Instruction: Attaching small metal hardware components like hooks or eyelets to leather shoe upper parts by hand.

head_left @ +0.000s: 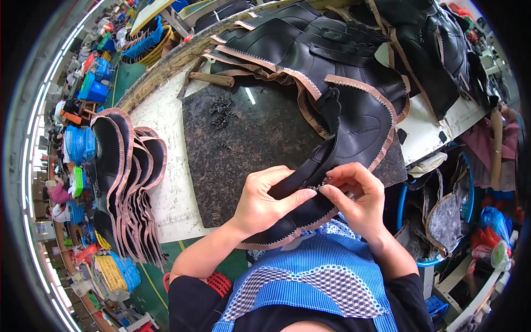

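A black leather boot upper [359, 123] with a brown zigzag-cut edge lies across my lap and over the front of a dark stone slab [249, 133]. My left hand [268, 200] is closed round a folded strip of it, thumb pressed toward the middle. Close by, my right hand [357, 196] pinches at the same spot, where small dark metal pieces show between the fingertips; their exact kind is too small to tell. Small piles of dark metal bits [222, 113] rest on the slab. Near its far left corner lies a hammer [213, 79] with a wooden handle.
More black uppers [276, 39] are heaped on the far side of the table. A stack of brown-edged black pieces [124, 182] hangs over its left edge. At right stands a blue-rimmed basket [471, 188] with grey pieces. Several baskets and crates line the floor at left.
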Demonstrator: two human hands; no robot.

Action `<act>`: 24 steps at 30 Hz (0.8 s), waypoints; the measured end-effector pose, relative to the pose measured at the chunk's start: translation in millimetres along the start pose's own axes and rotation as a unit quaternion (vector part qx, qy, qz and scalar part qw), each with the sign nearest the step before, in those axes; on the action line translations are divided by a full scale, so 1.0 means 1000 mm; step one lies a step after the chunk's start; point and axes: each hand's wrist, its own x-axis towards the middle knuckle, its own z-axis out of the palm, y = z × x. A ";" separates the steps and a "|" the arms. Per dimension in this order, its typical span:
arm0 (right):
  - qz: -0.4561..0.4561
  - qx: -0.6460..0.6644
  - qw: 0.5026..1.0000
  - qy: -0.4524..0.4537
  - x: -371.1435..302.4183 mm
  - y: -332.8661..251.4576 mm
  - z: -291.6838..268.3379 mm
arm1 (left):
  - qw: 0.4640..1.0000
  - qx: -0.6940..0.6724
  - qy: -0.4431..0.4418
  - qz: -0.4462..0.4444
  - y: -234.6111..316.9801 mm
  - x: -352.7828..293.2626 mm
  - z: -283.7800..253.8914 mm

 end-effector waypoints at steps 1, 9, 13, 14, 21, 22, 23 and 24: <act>0.012 0.019 1.000 0.007 -0.002 0.000 0.001 | 1.000 0.006 0.002 0.005 -0.001 -0.001 0.001; 0.001 0.054 0.999 -0.002 -0.002 0.010 0.001 | 0.992 0.098 0.003 0.076 -0.005 -0.002 0.000; 0.060 0.052 0.997 -0.007 -0.005 0.010 -0.002 | 0.993 0.086 0.007 0.076 -0.010 -0.004 0.002; 0.085 0.069 0.994 -0.019 -0.005 0.008 -0.002 | 0.994 0.084 0.008 0.075 -0.011 -0.004 0.002; 0.137 0.122 0.982 -0.040 -0.003 0.012 -0.005 | 0.989 0.124 -0.011 0.085 -0.008 -0.002 0.002; 0.137 0.122 0.982 -0.040 -0.002 0.012 -0.005 | 0.989 0.124 -0.011 0.084 -0.009 -0.002 0.002; 0.133 0.115 0.983 -0.049 -0.002 0.013 -0.006 | 0.988 0.130 -0.011 0.089 -0.011 -0.002 0.001; 0.128 0.107 0.984 -0.057 -0.001 0.013 -0.006 | 0.986 0.136 -0.012 0.093 -0.012 -0.002 0.001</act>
